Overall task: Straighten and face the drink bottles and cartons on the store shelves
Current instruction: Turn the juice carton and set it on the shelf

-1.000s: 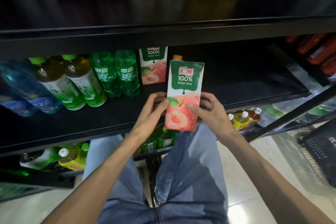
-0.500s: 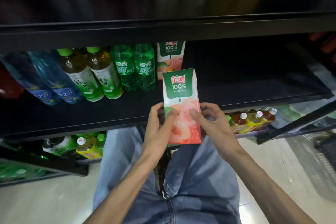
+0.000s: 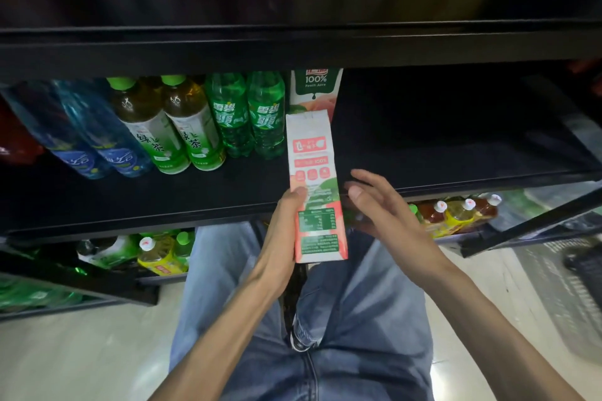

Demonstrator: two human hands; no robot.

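Pink-and-white peach juice carton [image 3: 314, 192], side panel toward the camera, is gripped by the left hand [image 3: 286, 231] over the shelf's front edge [image 3: 136, 221]; the right hand [image 3: 381, 205] hangs open just beside it. Judged step: facing it. Next, turn its front outward and stand it before the rear carton [image 3: 314, 88].

Dim store light leaves the black shelf [image 3: 195, 198] and its deep right recess nearly featureless, while the pale floor [image 3: 81, 352] below catches a soft sheen. The wide lens bows the shelf edges and leans the bottles [image 3: 182, 127] outward toward the frame's sides. The right hand [image 3: 381, 208] is smeared by motion blur; the corners are soft and murky.
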